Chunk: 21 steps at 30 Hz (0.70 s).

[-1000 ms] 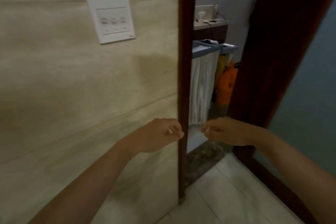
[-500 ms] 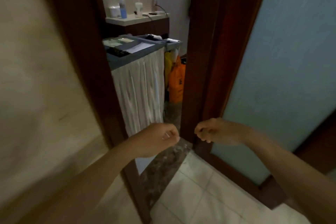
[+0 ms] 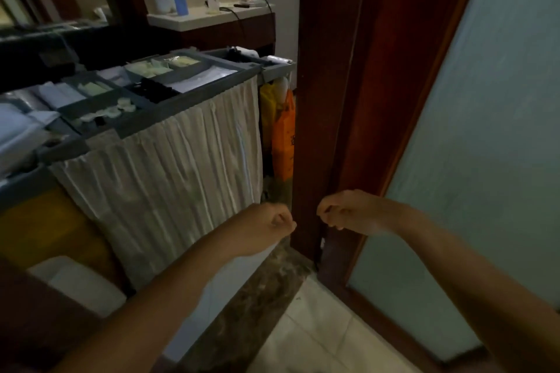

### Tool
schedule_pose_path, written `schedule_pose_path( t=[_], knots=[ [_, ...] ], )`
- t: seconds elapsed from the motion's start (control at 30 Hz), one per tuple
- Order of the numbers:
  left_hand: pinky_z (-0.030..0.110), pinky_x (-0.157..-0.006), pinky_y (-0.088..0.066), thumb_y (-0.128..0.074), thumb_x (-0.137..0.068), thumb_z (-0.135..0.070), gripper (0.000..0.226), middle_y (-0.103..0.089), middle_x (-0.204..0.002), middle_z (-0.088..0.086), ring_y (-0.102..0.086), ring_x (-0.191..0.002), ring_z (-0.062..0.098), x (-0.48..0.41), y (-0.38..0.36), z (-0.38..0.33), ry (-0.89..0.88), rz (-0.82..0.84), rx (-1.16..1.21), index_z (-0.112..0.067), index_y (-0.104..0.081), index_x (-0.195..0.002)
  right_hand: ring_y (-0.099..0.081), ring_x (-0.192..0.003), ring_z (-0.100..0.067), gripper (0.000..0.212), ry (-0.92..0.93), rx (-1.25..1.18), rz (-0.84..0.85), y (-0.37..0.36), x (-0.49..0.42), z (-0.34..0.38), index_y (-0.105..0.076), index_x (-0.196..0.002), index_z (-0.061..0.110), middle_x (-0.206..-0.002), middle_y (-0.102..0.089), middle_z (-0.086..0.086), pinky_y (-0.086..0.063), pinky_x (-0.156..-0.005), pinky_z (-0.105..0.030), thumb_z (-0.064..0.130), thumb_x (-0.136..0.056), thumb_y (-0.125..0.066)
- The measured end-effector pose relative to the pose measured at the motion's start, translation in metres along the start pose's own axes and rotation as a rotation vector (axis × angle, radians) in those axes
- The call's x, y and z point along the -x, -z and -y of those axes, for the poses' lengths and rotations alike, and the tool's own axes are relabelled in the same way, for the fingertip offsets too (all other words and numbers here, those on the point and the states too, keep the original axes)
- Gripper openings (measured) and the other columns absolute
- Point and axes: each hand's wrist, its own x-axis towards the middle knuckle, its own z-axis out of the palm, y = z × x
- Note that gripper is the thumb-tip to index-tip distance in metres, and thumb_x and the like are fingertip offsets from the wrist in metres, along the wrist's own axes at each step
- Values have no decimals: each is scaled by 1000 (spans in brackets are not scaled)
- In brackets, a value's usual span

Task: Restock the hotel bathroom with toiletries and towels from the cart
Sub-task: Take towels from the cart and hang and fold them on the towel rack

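Peering through the head view, I find much of it dim. The cart (image 3: 188, 103) runs off the left edge of the picture, and a white pleated curtain (image 3: 169, 185) hides its lower shelves. Its far end slips behind the dark wooden door frame (image 3: 330, 100). Pale folded stacks (image 3: 18, 127) on the left of the cart top are too blurred to tell towels from other linen.

The cart's grey top tray is split into compartments:
- pale yellow-green packets (image 3: 160, 68)
- black items (image 3: 156, 89) (I cannot tell what they are)
- small white round pieces (image 3: 122, 106)
- white sheets (image 3: 209, 76)

An orange bag (image 3: 283, 136) and a yellow bag (image 3: 266, 100) hang at the far end, their contents unseen.

The cart stands just beyond the dark stone threshold (image 3: 257, 297). Its long axis runs from lower left to upper right, with the far end pointing toward the door frame.

The left hand (image 3: 266, 225) sits in front of the curtain's lower right corner, and the right hand (image 3: 348, 212) in front of the door frame. Both are curled into loose fists, near each other but apart, with nothing visible in either. A frosted glass door (image 3: 485, 145) fills the right side.
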Motion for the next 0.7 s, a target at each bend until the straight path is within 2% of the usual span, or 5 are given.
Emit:
schedule_pose_path(
  t=[0.1, 0.23, 0.47, 0.57, 0.7],
  knots=[
    [33, -90, -50, -49, -92, -40, 25, -62, -108, -4, -58, -98, 7, -45, 17, -5, 49, -2, 16, -23, -61, -104, -60, -76, 1, 22, 38, -14, 26, 37, -42, -27, -63, -107, 23, -88, -63, 12, -46, -63, -11, 30, -96, -45],
    [33, -91, -49, -49, -93, -33, 25, -63, -109, -1, -58, -99, 11, -84, 42, -9, 89, -40, -5, -17, -61, -108, -62, -88, -11, 24, 98, 9, 89, 80, -93, -44, -62, -108, 16, -95, -64, 2, -50, -80, -27, 26, -97, -43],
    [27, -87, -45, -48, -95, -20, 23, -62, -108, 6, -59, -100, 18, -110, 89, 18, 197, -168, 9, -5, -61, -108, -59, -80, 9, 24, 277, -44, 182, 106, -188, -39, -60, -112, 21, -93, -63, 12, -48, -70, -8, 31, -96, -47],
    [30, -92, -43, -46, -96, -22, 26, -60, -113, 9, -57, -105, 22, -115, 110, 42, 308, -173, -45, -4, -58, -111, -60, -90, 1, 27, 318, -49, 234, 107, -233, -24, -59, -118, 25, -102, -62, 9, -50, -78, -18, 34, -95, -48],
    [29, -96, -44, -46, -96, -26, 31, -59, -121, 4, -56, -109, 15, -119, 150, 81, 383, -241, -31, -12, -56, -122, -61, -95, -5, 31, 357, -6, 274, 109, -296, 2, -57, -120, 26, -104, -63, 7, -53, -87, -32, 38, -94, -48]
  ],
)
